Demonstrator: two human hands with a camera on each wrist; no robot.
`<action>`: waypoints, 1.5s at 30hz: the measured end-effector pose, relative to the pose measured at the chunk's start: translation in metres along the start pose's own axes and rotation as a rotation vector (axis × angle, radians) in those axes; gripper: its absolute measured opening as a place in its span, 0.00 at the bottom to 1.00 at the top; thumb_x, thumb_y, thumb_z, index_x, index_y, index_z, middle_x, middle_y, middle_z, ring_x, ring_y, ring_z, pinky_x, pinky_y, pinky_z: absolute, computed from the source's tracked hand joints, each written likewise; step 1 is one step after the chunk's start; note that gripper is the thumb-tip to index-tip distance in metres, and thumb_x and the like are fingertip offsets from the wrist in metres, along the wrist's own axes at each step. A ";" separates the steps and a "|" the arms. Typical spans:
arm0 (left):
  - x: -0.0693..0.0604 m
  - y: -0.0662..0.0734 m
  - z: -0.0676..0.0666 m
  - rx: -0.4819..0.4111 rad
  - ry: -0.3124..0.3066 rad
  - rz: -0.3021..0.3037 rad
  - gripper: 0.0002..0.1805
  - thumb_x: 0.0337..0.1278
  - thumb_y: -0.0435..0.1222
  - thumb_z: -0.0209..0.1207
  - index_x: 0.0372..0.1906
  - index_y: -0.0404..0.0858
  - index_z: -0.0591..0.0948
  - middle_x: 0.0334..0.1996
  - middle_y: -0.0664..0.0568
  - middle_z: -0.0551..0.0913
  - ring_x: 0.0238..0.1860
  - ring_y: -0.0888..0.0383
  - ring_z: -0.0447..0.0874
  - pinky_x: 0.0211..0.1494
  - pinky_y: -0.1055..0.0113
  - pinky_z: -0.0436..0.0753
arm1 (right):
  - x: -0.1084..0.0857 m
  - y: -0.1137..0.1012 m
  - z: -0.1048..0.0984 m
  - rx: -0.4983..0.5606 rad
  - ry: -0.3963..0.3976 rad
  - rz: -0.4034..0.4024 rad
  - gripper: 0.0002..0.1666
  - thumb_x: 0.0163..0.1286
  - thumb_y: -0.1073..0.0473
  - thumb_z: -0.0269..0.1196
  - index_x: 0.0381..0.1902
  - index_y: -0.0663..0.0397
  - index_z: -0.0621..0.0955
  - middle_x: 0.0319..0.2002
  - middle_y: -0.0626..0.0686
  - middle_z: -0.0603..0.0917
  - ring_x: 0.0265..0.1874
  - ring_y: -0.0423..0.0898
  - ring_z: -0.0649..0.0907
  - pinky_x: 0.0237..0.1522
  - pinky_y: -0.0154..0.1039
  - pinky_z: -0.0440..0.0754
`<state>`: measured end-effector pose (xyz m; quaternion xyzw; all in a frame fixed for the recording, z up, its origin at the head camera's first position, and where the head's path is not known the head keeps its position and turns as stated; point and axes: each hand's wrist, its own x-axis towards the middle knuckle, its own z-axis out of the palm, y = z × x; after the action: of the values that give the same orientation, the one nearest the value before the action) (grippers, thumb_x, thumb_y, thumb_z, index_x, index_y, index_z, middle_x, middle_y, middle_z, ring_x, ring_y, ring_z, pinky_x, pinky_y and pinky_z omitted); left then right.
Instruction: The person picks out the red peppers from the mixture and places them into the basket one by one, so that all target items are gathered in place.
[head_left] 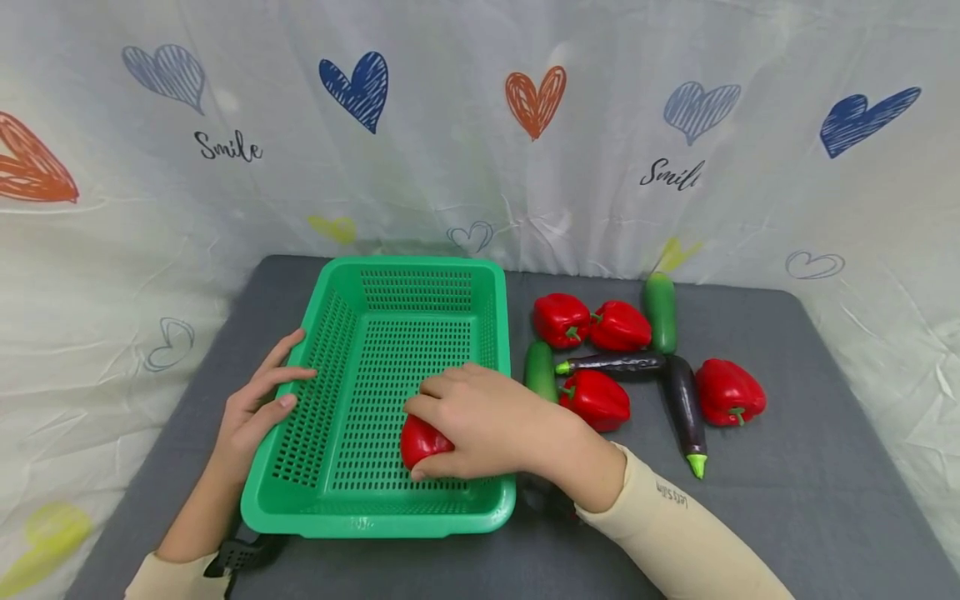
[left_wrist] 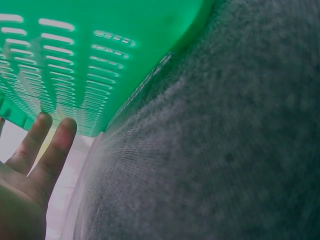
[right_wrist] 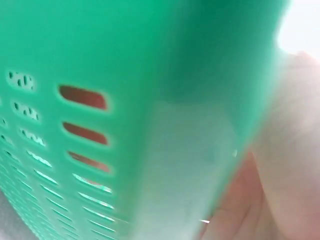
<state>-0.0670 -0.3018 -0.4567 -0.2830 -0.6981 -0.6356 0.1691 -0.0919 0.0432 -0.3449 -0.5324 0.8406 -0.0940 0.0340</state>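
Note:
A green plastic basket (head_left: 378, 523) with slotted walls stands on the grey-covered table. Inside it, near the right front, my right hand (head_left: 480, 421) grips a red bell pepper (head_left: 422, 440), its fingers over the top and the thumb at the near side. At the basket's left rim is my left hand (head_left: 258, 408), fingers spread and fairly straight against the edge. The left wrist view shows two extended fingers (left_wrist: 57, 150) by the slotted outer wall. In the right wrist view the basket wall (right_wrist: 115, 45) hides most of the pepper; red shows through a few slots.
Right of the basket lie several more red bell peppers (head_left: 731, 392), two cucumbers (head_left: 660, 312) and two dark eggplants (head_left: 682, 404). Something dark sits partly hidden under my right forearm. A white curtain (head_left: 450, 125) with printed hearts hangs behind the table.

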 end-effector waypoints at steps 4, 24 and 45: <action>0.000 0.000 -0.001 0.008 0.001 0.000 0.22 0.65 0.13 0.46 0.59 0.19 0.82 0.83 0.33 0.64 0.87 0.45 0.54 0.83 0.64 0.59 | 0.002 -0.001 -0.005 -0.011 -0.011 0.002 0.34 0.71 0.27 0.69 0.61 0.43 0.85 0.48 0.41 0.84 0.48 0.39 0.81 0.60 0.42 0.81; -0.002 0.005 0.000 0.006 0.008 -0.043 0.22 0.66 0.13 0.47 0.59 0.20 0.83 0.84 0.35 0.64 0.87 0.47 0.53 0.81 0.67 0.60 | 0.012 -0.003 -0.020 -0.031 -0.026 -0.019 0.34 0.72 0.27 0.69 0.62 0.43 0.85 0.48 0.41 0.84 0.49 0.40 0.81 0.60 0.41 0.80; -0.001 0.004 -0.002 0.014 -0.021 -0.122 0.20 0.73 0.17 0.47 0.63 0.20 0.81 0.86 0.35 0.58 0.88 0.48 0.49 0.79 0.68 0.61 | 0.041 -0.007 -0.016 0.032 0.060 0.063 0.40 0.70 0.24 0.68 0.68 0.42 0.83 0.59 0.44 0.85 0.56 0.42 0.82 0.56 0.38 0.83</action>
<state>-0.0642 -0.3039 -0.4533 -0.2457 -0.7201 -0.6369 0.1245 -0.1061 0.0059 -0.3261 -0.5018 0.8561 -0.1222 0.0199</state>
